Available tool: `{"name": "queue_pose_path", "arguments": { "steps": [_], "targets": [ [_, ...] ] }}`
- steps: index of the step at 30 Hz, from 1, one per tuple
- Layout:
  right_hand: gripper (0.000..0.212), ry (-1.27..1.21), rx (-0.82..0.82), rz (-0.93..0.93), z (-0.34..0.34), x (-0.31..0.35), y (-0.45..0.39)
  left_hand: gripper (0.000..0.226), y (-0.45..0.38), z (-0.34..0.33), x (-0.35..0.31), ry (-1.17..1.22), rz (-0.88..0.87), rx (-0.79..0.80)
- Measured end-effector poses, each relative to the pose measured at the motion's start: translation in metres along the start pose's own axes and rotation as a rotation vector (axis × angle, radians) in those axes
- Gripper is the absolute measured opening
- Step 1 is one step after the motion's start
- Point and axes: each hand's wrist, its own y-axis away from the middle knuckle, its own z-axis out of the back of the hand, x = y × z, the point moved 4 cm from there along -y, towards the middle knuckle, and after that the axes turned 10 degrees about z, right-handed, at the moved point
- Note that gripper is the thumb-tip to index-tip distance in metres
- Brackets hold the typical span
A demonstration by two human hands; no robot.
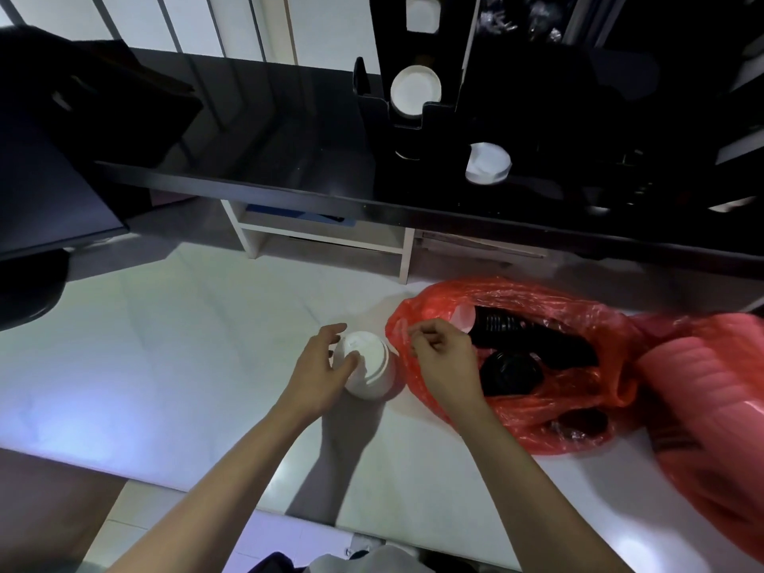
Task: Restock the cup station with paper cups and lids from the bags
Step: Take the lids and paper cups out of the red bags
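Observation:
A stack of white lids [370, 368] stands on the pale floor, just left of a red plastic bag [550, 411]. My left hand [320, 372] rests on the stack's left side, thumb on the top lid, fingers spread. My right hand [444, 359] hovers at the bag's left rim with fingers loosely curled, nothing clearly in it. Inside the bag lie a stack of black lids [533, 337] and a white cup [463, 316]. The black cup station [413, 105] stands on the dark counter, white cups [415, 91] showing through its round openings.
The dark counter edge [289, 192] overhangs the floor ahead. A second red bag [711, 407] lies at the right. A white shelf frame [326, 237] sits under the counter. Dark objects fill the left side.

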Motion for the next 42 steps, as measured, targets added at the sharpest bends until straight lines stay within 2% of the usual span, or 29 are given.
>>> {"name": "queue_pose_path", "arguments": {
  "steps": [5,8,11,21,29,35,42],
  "targets": [
    [0.013,0.087,-0.146,-0.096,0.035,-0.016,-0.004,0.046,0.005,0.002,-0.020,-0.144,-0.164,-0.084],
    [0.018,0.084,-0.119,-0.227,0.039,-0.036,-0.006,0.043,0.009,-0.001,-0.039,-0.217,-0.304,-0.121],
    [0.030,0.085,-0.068,-0.282,0.034,-0.049,-0.010,0.043,0.009,-0.009,-0.050,-0.303,-0.393,-0.120],
    [0.043,0.056,-0.031,-0.356,0.025,-0.061,-0.026,0.049,0.008,-0.032,-0.052,-0.465,-0.435,-0.041],
    [0.047,-0.114,-0.046,-0.434,0.026,-0.060,-0.031,0.048,0.003,-0.036,-0.053,-0.460,-0.424,-0.018],
    [0.047,0.036,-0.007,-0.376,0.026,-0.055,-0.029,0.049,0.003,-0.041,-0.054,-0.457,-0.431,0.000],
    [0.033,0.509,0.058,-0.223,0.048,-0.032,-0.014,0.052,0.001,-0.040,-0.050,-0.461,-0.437,-0.011]
  ]
}}
